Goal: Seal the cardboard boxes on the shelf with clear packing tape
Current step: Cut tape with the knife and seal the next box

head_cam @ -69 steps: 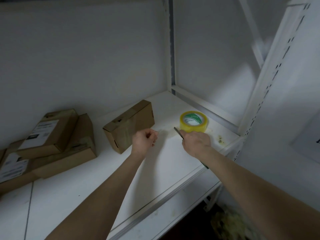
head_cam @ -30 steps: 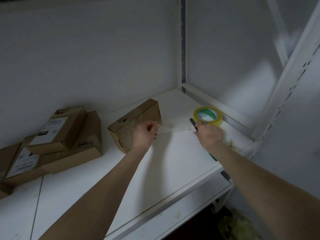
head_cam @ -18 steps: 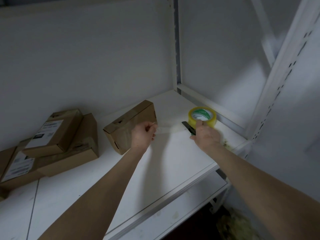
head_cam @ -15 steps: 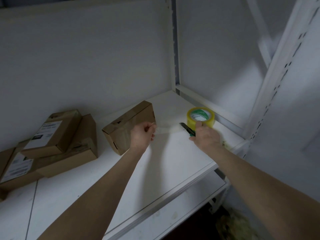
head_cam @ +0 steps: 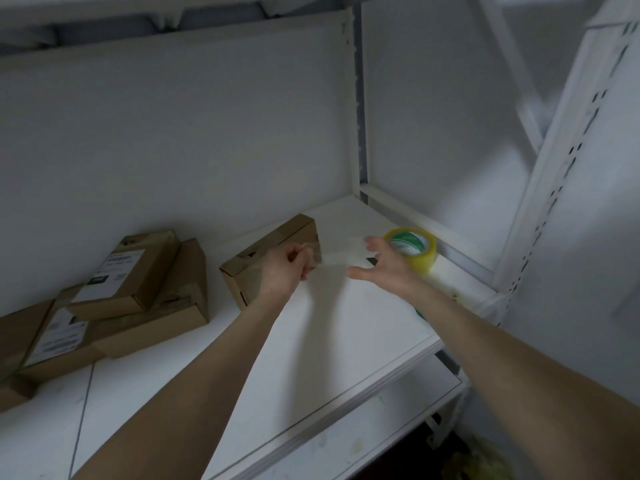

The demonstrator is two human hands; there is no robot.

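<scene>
Pinching one end of a strip of clear tape [head_cam: 341,255], the left hand [head_cam: 282,270] keeps its grip clamped on it, fingers curled, right at the near side of a cardboard box [head_cam: 277,235]. This box lies on the white shelf [head_cam: 329,341], set at an angle, its long top face running back toward the rear corner. The strip runs from the left hand's fingertips toward the right, pale and hard to trace; where it ends is not clear.

The right hand [head_cam: 384,268] hovers at the strip's far end with its grip apart — fingers spread, thumb out, holding nothing. Whether a fingertip touches the tape I cannot tell. Just behind this hand, a yellowish roll of tape [head_cam: 415,252] with a green and white core lies flat on the shelf near the right rear corner. A dark tip [head_cam: 371,261] shows under the right hand's fingers, and a small green piece [head_cam: 420,312] peeks out beneath the forearm; too little shows to name them.

Well to the left, stacked boxes [head_cam: 138,275] sit against the back wall, two of them bearing white labels.
</scene>
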